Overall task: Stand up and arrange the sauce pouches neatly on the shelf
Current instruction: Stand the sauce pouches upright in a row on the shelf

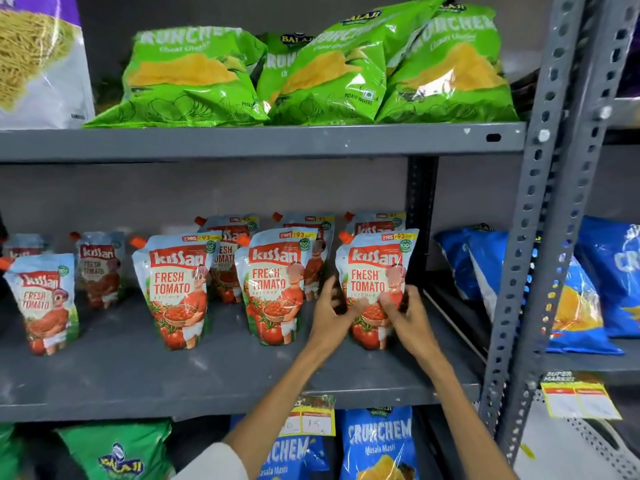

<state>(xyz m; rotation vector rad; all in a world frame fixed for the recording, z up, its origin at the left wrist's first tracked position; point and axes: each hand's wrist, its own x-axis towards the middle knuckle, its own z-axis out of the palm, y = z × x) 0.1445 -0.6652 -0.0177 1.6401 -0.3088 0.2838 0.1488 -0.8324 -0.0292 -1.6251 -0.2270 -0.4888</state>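
Several Kissan tomato ketchup pouches stand upright on the grey middle shelf (138, 375), in a front and a back row. The front right pouch (375, 271) stands near the shelf's right post. My left hand (332, 315) touches its lower left side with the fingers spread. My right hand (407, 318) presses its lower right side, fingers curled on the pouch. To its left stand the front middle pouch (273, 285) and another front pouch (176, 289). A pouch at the far left (43, 301) leans slightly.
Green chip bags (311, 71) fill the shelf above. Blue chip bags (588, 299) lie on the neighbouring rack at right, behind a perforated grey upright (540, 202). More bags (377, 445) and yellow price tags (311, 420) sit below the shelf edge.
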